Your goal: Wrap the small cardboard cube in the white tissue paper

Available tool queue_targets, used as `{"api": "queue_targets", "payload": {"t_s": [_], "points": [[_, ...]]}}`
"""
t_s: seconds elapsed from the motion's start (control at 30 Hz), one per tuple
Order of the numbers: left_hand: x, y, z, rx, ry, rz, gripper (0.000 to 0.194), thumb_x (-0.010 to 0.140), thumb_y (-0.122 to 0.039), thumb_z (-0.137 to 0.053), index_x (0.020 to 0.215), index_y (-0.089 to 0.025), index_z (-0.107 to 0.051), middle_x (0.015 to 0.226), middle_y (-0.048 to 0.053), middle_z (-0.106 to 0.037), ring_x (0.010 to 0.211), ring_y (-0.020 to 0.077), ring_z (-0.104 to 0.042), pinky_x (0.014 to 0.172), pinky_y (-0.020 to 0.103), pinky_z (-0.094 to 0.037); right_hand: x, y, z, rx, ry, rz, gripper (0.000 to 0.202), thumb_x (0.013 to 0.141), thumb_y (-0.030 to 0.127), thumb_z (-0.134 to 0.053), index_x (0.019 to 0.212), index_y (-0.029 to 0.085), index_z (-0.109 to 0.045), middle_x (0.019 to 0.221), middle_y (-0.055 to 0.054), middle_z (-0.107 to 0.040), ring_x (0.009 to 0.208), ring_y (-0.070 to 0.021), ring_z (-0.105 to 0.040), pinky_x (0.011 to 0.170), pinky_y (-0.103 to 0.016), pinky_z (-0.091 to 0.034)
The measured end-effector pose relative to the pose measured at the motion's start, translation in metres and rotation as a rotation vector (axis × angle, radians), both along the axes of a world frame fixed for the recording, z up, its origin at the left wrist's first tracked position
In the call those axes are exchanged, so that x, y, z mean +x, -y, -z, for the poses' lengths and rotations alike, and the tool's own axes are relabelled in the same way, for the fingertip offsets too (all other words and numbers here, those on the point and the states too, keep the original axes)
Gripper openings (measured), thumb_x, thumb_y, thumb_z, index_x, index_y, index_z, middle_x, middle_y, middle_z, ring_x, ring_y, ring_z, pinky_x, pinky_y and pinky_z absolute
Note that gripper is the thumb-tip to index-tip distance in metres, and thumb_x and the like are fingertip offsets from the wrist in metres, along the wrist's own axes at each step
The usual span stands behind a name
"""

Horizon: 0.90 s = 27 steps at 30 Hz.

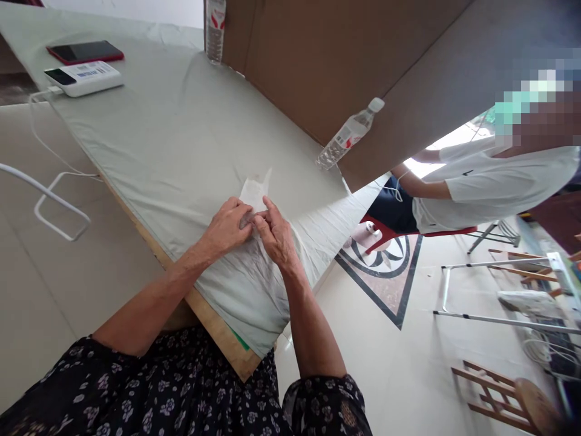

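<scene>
A small white piece of paper or tissue (254, 192) lies on the pale green tablecloth (172, 139), near the table's front corner. My left hand (230, 224) rests at its lower left edge with the fingers curled and pressed on it. From the right, my right hand (275, 233) touches the same piece, thumb and fingers drawn together at its lower edge and the index finger stretched along its side. The fingertips of both hands nearly meet, and they hide the lower part of the white piece.
A cardboard panel (299, 72) stands across the table, with one clear bottle (347, 136) leaning by it and another (215, 30) upright. A phone (86, 51) and white power bank (86, 79) lie far left. A seated person (494, 175) is at right.
</scene>
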<state>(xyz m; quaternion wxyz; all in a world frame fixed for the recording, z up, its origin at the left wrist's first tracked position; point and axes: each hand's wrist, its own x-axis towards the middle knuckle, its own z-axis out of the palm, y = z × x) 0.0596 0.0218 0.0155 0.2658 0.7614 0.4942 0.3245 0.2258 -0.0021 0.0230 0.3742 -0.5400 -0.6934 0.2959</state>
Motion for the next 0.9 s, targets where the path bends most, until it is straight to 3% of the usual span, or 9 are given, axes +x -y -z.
{"api": "queue_targets", "payload": {"t_s": [0.17, 0.33, 0.5, 0.67, 0.73, 0.8, 0.9], "points": [[-0.008, 0.001, 0.004, -0.081, 0.160, -0.043, 0.048, 0.078, -0.018, -0.061, 0.125, -0.015, -0.068, 0.114, 0.009, -0.066, 0.086, 0.0160, -0.064, 0.082, 0.031, -0.058, 0.010, -0.004, 0.000, -0.019, 0.035, -0.094, 0.060, 0.096, 0.018, -0.047, 0.155, 0.019, -0.046, 0.103, -0.003, -0.076, 0.078, -0.0140, -0.063, 0.081, -0.031, -0.052], [-0.011, 0.006, 0.000, -0.145, 0.194, -0.121, 0.043, 0.079, -0.019, -0.061, 0.120, -0.014, -0.071, 0.108, 0.007, -0.065, 0.076, 0.0134, -0.061, 0.081, 0.033, -0.058, 0.012, -0.006, 0.001, -0.041, 0.045, -0.152, 0.065, 0.087, 0.014, -0.055, 0.152, 0.022, -0.049, 0.106, -0.001, -0.075, 0.064, -0.0097, -0.056, 0.073, -0.027, -0.051], [-0.005, 0.003, -0.007, -0.152, 0.182, -0.175, 0.034, 0.083, -0.026, -0.066, 0.115, -0.015, -0.071, 0.104, 0.007, -0.065, 0.078, 0.0150, -0.061, 0.083, 0.034, -0.056, 0.011, -0.006, -0.004, -0.025, 0.148, -0.160, 0.069, 0.088, 0.016, -0.057, 0.156, 0.022, -0.044, 0.111, -0.003, -0.075, 0.070, -0.0124, -0.061, 0.076, -0.030, -0.051], [0.000, 0.001, -0.004, -0.135, 0.135, -0.131, 0.037, 0.084, -0.033, -0.073, 0.118, -0.017, -0.069, 0.103, 0.006, -0.063, 0.076, 0.0145, -0.059, 0.078, 0.033, -0.056, 0.014, -0.006, -0.004, -0.029, 0.085, -0.186, 0.072, 0.085, 0.016, -0.057, 0.156, 0.023, -0.045, 0.114, -0.004, -0.075, 0.069, -0.0113, -0.061, 0.074, -0.029, -0.052], [0.000, 0.001, -0.002, -0.128, 0.126, -0.106, 0.040, 0.082, -0.028, -0.073, 0.120, -0.018, -0.068, 0.106, 0.006, -0.062, 0.079, 0.0148, -0.060, 0.080, 0.034, -0.057, 0.018, -0.008, -0.002, -0.036, -0.019, -0.133, 0.068, 0.084, 0.018, -0.058, 0.151, 0.024, -0.049, 0.113, -0.004, -0.074, 0.064, -0.0094, -0.058, 0.070, -0.028, -0.053], [-0.001, 0.001, 0.000, -0.129, 0.107, -0.096, 0.044, 0.081, -0.024, -0.072, 0.124, -0.018, -0.067, 0.108, 0.006, -0.061, 0.082, 0.0156, -0.061, 0.084, 0.035, -0.058, 0.023, -0.013, 0.000, -0.061, -0.139, 0.014, 0.059, 0.085, 0.025, -0.061, 0.144, 0.023, -0.054, 0.110, -0.004, -0.074, 0.061, -0.0088, -0.057, 0.066, -0.027, -0.054], [0.000, 0.003, -0.001, -0.124, 0.079, -0.096, 0.053, 0.081, -0.021, -0.069, 0.134, -0.017, -0.062, 0.110, 0.007, -0.060, 0.085, 0.0168, -0.062, 0.086, 0.036, -0.058, 0.029, -0.026, 0.001, -0.264, -0.257, 0.228, 0.054, 0.085, 0.036, -0.069, 0.134, 0.018, -0.057, 0.102, -0.007, -0.074, 0.064, -0.0122, -0.065, 0.055, -0.025, -0.053]]}}
